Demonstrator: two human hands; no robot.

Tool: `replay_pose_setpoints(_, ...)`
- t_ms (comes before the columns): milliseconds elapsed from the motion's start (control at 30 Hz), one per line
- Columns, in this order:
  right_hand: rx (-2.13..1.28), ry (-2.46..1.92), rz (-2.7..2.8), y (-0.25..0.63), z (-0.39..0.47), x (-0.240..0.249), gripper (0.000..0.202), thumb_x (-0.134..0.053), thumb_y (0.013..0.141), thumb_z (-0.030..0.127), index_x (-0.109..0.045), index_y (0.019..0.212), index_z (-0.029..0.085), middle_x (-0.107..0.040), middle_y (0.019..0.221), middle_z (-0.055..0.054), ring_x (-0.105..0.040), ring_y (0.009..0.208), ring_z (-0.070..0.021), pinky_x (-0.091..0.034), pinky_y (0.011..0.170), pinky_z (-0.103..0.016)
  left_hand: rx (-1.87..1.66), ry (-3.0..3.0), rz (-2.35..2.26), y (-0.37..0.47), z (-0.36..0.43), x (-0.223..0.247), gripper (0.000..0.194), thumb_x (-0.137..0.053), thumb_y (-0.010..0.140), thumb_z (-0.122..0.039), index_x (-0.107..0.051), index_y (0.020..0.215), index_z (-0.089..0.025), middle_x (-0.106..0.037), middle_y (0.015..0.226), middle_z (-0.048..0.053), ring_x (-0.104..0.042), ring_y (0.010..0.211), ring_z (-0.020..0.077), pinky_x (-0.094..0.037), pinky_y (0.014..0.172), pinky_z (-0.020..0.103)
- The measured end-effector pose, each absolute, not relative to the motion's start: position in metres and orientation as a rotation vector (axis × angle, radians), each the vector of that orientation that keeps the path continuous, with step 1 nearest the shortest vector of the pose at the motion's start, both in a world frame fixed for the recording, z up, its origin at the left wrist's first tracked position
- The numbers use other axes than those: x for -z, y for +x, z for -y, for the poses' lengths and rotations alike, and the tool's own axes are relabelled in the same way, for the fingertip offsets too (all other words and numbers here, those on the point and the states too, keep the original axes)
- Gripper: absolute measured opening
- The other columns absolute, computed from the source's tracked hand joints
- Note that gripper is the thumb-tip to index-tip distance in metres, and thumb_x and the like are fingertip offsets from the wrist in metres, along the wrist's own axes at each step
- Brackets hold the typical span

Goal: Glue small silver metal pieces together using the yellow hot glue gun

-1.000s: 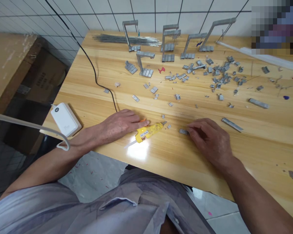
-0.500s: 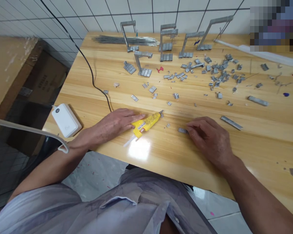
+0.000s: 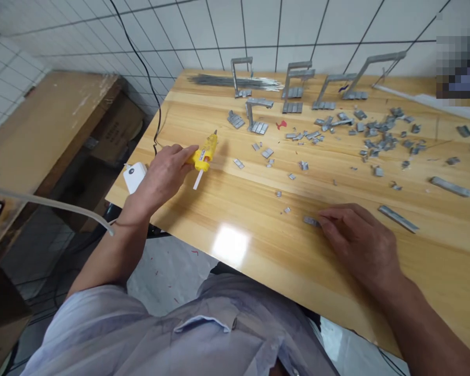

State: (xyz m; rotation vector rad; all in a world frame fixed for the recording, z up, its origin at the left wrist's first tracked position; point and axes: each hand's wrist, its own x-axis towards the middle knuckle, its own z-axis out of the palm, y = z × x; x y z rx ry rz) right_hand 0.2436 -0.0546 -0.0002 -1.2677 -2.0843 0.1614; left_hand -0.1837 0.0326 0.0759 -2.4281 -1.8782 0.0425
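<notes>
My left hand (image 3: 168, 172) grips the yellow glue gun (image 3: 207, 151) near the table's left side. The gun's nozzle points away from me, and a pale glue stick (image 3: 198, 179) sticks out of its rear. On the right, my right hand (image 3: 358, 237) has thumb and fingertips closed on one end of a small grey strip (image 3: 310, 221) lying on the wood. Two tiny grey bits (image 3: 287, 210) rest just beyond that strip. Right of my right hand lies a longer grey bar (image 3: 398, 219).
Several grey angled frames on slatted bases (image 3: 258, 127) stand toward the tiled wall, beside a bundle of thin rods (image 3: 219, 81). Loose grey pieces (image 3: 384, 130) are scattered at the right. A white power bank (image 3: 135, 177) and black cable (image 3: 156, 99) are at the left.
My left hand has lifted the glue gun and carried it left and away from me, turning its nozzle toward the wall. My right hand still pinches the strip. The view has shifted left.
</notes>
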Motion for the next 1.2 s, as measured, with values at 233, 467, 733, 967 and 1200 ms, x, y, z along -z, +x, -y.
replay_pose_setpoints(233,-0.095,-1.245,2.095,0.243,0.054,-0.005,0.007,-0.066,0.101,0.019,-0.069,0.100,0.025,-0.079,0.091,-0.001,-0.076,0.081,-0.0193,-0.055,0.067,-0.032,-0.181,-2.355,1.952,-0.188,-0.040,-0.079,0.047,-0.048,0.104,-0.025,-0.061,0.150,-0.022,-0.071,0.117,0.015,-0.067,0.109,0.0322,-0.053,0.096,0.041)
replay_pose_setpoints(467,-0.097,-1.250,2.090,0.244,0.054,-0.003,0.006,-0.066,0.101,0.021,-0.070,0.100,0.026,-0.080,0.092,-0.001,-0.077,0.081,-0.0200,-0.056,0.065,-0.032,-0.218,-2.430,1.935,-0.186,-0.040,-0.067,0.047,-0.049,0.100,-0.019,-0.067,0.144,-0.016,-0.073,0.112,0.017,-0.068,0.104,0.0319,-0.054,0.092,0.042)
replay_pose_setpoints(733,-0.106,-1.250,2.086,0.245,0.055,-0.005,0.008,-0.066,0.101,0.020,-0.070,0.100,0.027,-0.080,0.093,-0.001,-0.076,0.082,-0.0207,-0.056,0.065,-0.033,-0.135,-2.469,1.833,-0.190,-0.033,-0.065,0.047,-0.051,0.099,-0.022,-0.067,0.143,-0.019,-0.073,0.107,0.015,-0.067,0.100,0.0308,-0.055,0.090,0.042)
replay_pose_setpoints(967,-0.101,-1.249,2.077,0.245,0.055,-0.002,0.007,-0.068,0.099,0.019,-0.070,0.100,0.026,-0.080,0.094,-0.001,-0.076,0.082,-0.0208,-0.056,0.064,-0.033,-0.117,-2.390,1.962,-0.185,-0.040,-0.066,0.051,-0.051,0.098,-0.021,-0.066,0.146,-0.015,-0.073,0.112,0.018,-0.068,0.103,0.0328,-0.056,0.090,0.042)
replay_pose_setpoints(1200,-0.101,-1.247,2.069,0.244,0.055,-0.004,0.008,-0.069,0.099,0.019,-0.070,0.101,0.027,-0.080,0.094,-0.001,-0.076,0.080,-0.0212,-0.056,0.063,-0.034,-0.209,-2.491,1.928,-0.181,-0.035,-0.065,0.051,-0.051,0.098,-0.020,-0.067,0.146,-0.017,-0.073,0.112,0.017,-0.069,0.106,0.0326,-0.056,0.091,0.041)
